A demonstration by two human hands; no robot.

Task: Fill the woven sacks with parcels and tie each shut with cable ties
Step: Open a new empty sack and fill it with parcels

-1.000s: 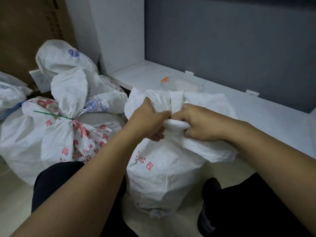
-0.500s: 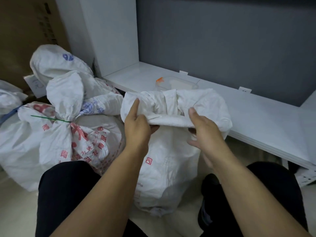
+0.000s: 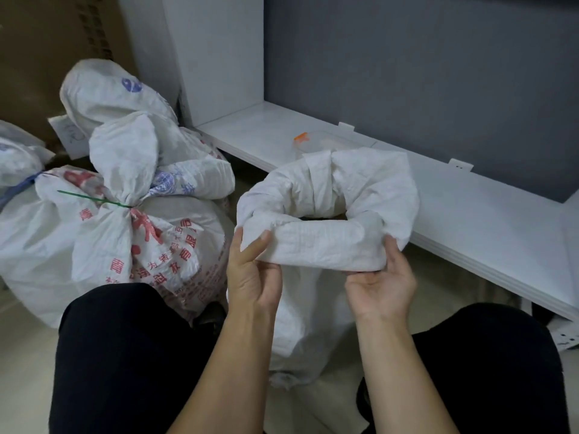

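Observation:
A white woven sack (image 3: 316,317) stands on the floor between my knees, its top rolled down into a thick cuff (image 3: 329,245) around a narrow dark opening. My left hand (image 3: 250,274) pinches the near left end of the cuff between thumb and fingers. My right hand (image 3: 380,280) cups the near right end from below, palm up. What is inside the sack is hidden. To the left lies a filled sack with red print (image 3: 150,242), its neck cinched by a green cable tie (image 3: 94,200).
More tied white sacks (image 3: 106,92) are piled at the left against a brown cardboard box (image 3: 47,42). A low white shelf (image 3: 470,208) runs behind the sack, with a clear plastic container (image 3: 326,142) with an orange clip on it. My black-trousered legs flank the sack.
A second ago both hands clenched the bunched sack neck together. They have moved apart, and the mouth now stands spread as a rolled ring held at its two near ends.

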